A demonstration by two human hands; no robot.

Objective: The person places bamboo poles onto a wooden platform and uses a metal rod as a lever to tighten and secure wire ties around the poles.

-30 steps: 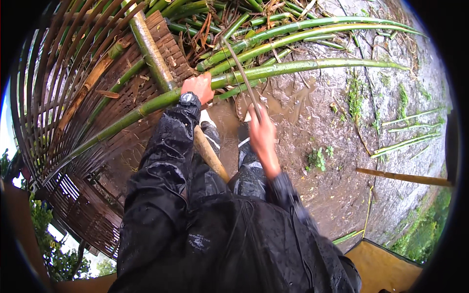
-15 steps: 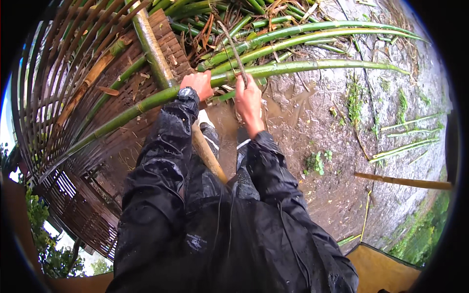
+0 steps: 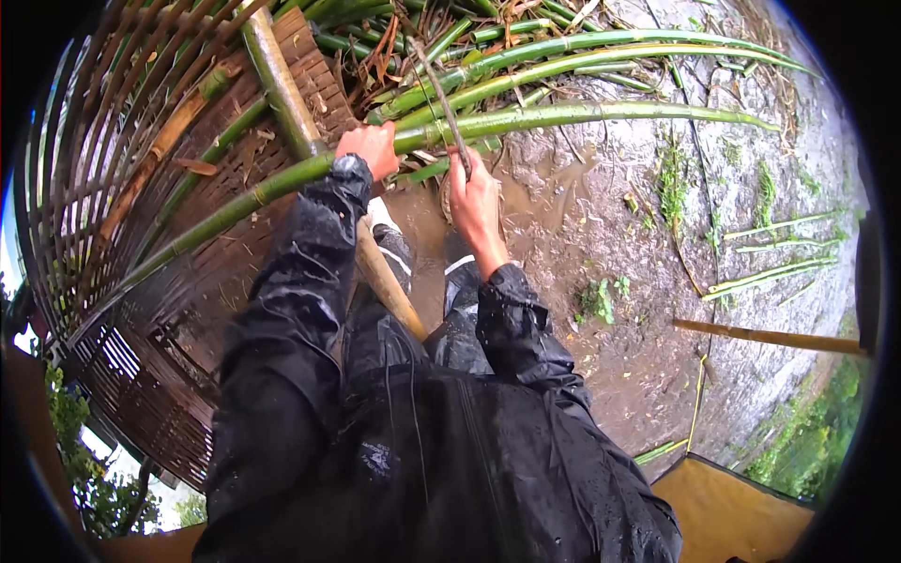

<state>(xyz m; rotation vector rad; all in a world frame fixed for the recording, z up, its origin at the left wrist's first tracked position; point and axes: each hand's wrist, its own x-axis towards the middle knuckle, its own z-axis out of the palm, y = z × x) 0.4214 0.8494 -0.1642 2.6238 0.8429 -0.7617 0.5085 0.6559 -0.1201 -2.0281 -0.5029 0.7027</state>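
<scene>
A long green bamboo pole runs across in front of me, from the lower left to the far right. My left hand is closed round it, just right of where it crosses a thicker, weathered bamboo beam. In my right hand is the near end of what looks like a bow saw, with a bent-stick frame and a thin blade or wire. It stands across the pole, a little right of my left hand. Whether the blade has cut into the bamboo is too small to tell.
Several cut green bamboo poles and dry leaves lie heaped ahead. A slatted bamboo structure curves along the left. Muddy ground spreads to the right, with thin green canes and a brown pole.
My right hand stays on the saw, which still crosses the pole at nearly the same spot. The whole view has shifted slightly; both hands keep their grip.
</scene>
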